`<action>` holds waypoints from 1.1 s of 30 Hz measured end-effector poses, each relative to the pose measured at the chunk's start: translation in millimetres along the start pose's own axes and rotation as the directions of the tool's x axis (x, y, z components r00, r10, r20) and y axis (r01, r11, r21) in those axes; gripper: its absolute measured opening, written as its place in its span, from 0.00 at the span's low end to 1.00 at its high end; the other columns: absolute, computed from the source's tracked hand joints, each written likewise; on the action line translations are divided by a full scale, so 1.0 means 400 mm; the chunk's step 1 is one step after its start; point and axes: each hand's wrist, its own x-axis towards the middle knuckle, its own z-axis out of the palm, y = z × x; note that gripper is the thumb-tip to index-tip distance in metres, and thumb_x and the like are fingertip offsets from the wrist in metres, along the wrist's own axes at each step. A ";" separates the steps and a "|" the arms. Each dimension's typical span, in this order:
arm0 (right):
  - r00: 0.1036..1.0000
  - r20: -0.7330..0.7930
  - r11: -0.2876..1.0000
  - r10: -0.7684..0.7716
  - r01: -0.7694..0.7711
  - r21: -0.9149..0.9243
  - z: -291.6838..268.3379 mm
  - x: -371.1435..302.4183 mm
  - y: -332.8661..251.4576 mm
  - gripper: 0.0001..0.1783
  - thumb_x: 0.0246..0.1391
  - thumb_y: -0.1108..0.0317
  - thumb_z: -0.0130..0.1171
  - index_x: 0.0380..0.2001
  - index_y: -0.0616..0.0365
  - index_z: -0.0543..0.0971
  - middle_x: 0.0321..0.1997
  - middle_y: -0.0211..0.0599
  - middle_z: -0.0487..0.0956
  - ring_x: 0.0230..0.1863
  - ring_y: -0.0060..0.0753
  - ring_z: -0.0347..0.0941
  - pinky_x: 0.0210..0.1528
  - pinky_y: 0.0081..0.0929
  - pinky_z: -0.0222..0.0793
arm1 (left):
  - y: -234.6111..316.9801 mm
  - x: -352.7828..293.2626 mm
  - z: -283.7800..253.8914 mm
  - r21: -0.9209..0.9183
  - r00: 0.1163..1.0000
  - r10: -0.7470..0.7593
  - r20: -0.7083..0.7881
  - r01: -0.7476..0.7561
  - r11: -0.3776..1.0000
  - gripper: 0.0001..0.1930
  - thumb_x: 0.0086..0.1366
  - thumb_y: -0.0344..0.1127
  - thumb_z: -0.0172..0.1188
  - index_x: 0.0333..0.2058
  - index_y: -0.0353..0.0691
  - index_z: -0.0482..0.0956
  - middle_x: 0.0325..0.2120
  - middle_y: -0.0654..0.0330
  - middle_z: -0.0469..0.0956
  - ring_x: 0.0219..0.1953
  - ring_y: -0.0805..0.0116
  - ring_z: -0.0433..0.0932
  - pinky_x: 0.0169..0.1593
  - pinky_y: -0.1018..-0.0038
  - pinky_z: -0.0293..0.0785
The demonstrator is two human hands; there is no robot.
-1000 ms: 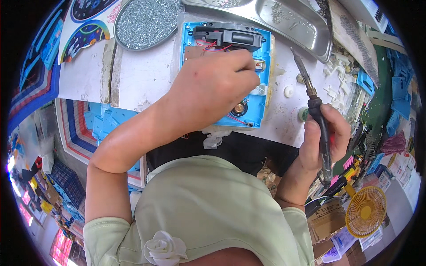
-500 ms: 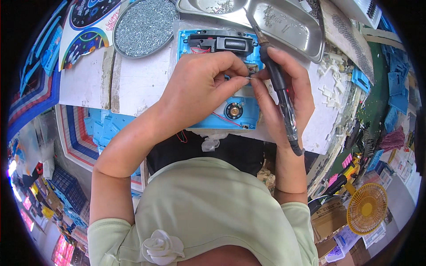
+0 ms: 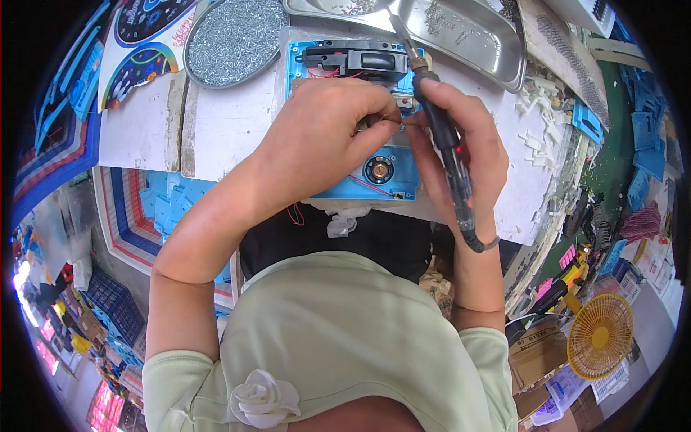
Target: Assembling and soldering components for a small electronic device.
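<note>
Gripping a soldering iron point(image 3: 445, 135), likely light, stiff and best held by its black handle point(image 3: 435, 109), in the right hand point(image 3: 481, 147) over a blue plastic casing point(image 3: 404, 164), while pinching with the left hand point(image 3: 324, 122), around what impossible to tell.

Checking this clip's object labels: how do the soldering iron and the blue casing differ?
The soldering iron is slim and mostly black with a metal tip; the blue casing is broad and boxy. The iron is held slanted in the right hand, while the casing lies on the table. The casing is open, showing a round speaker; the iron shows no such opening.
</note>
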 end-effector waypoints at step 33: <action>0.973 -0.180 0.982 0.146 -0.121 0.143 -0.060 -0.085 0.023 0.26 0.51 0.79 0.69 0.55 0.65 0.76 0.48 0.43 0.81 0.41 0.28 0.80 0.47 0.25 0.76 | 0.003 -0.020 -0.003 0.018 0.995 0.095 -0.018 -0.095 0.995 0.04 0.59 0.23 0.66 0.33 0.34 0.80 0.33 0.59 0.76 0.30 0.67 0.75 0.36 0.74 0.72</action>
